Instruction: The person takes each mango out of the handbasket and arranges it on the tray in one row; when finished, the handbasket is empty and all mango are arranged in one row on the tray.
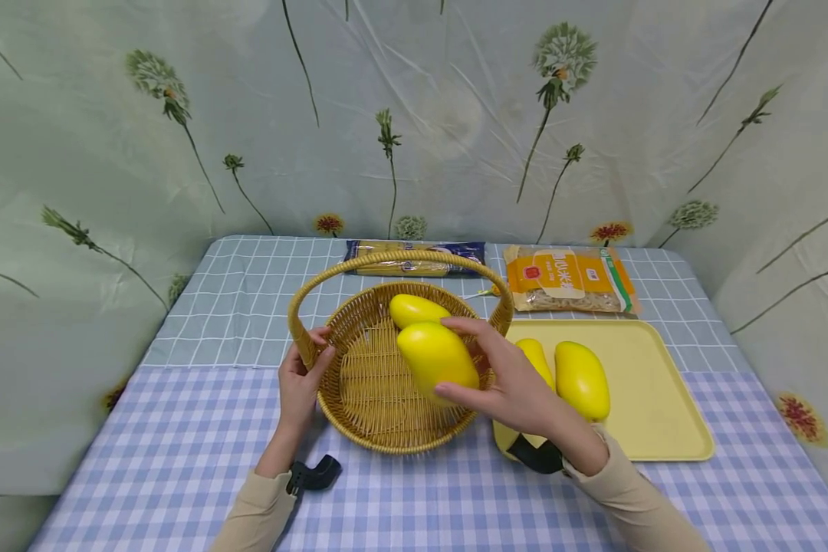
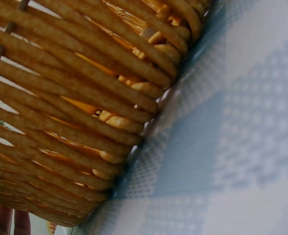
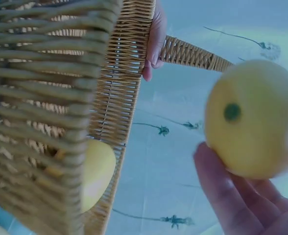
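Head view: one mango (image 1: 436, 359) is gripped by the right hand (image 1: 514, 379) over the wicker basket (image 1: 376, 387), whose rim is grasped by the left hand (image 1: 302, 383); a second mango (image 1: 414, 310) is contained inside, beyond the first

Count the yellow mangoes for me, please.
4: one mango in the right hand, a second mango in the basket, a third mango and fourth mango on the tray. Others may be hidden.

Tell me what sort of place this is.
Probably a small staged tabletop setup: creased, flower-printed sheeting hangs close behind a check-covered table, on which stands a wicker basket.
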`<state>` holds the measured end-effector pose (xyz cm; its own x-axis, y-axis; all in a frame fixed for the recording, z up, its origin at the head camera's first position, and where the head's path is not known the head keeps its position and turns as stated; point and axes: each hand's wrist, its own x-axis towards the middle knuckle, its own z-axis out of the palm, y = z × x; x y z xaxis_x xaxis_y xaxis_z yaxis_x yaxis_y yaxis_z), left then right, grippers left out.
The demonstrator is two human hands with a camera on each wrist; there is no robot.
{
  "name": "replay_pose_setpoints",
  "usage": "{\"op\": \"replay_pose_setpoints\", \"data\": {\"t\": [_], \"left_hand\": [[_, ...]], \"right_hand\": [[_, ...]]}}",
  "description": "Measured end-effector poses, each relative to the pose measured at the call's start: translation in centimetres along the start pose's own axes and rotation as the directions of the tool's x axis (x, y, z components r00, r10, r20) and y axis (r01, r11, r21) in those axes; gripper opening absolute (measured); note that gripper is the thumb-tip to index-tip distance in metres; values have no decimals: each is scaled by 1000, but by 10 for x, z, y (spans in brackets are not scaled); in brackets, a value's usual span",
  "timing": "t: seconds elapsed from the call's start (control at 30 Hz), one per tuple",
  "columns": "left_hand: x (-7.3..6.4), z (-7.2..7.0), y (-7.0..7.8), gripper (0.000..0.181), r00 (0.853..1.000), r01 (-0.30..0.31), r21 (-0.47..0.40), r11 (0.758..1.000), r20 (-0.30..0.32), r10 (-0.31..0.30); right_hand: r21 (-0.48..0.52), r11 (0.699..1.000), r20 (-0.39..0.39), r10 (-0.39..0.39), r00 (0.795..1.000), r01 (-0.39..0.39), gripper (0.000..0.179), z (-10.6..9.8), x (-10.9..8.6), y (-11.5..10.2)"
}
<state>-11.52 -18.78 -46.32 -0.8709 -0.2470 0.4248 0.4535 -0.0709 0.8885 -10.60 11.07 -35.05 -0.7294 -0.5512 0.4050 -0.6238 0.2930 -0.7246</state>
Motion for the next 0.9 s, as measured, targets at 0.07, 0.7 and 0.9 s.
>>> {"op": "replay_pose_setpoints", "data": {"t": [0.07,0.7,0.9], "left_hand": [[0,0,0,13,1000,3,-6,1000,-2,-3],[0,3,2,12,1000,13,-13,1000,-16,-13],[0,1,1,11,1000,11,-25,1000,-8,-11]], "right_hand": [[-6,999,-56,-45,997,45,70,-4,-6,3],[-38,999,-520,-19,854,-1,69,-55,-62,38],[-29,985,-616,115,779,-169,66,-68,-77,53]]}}
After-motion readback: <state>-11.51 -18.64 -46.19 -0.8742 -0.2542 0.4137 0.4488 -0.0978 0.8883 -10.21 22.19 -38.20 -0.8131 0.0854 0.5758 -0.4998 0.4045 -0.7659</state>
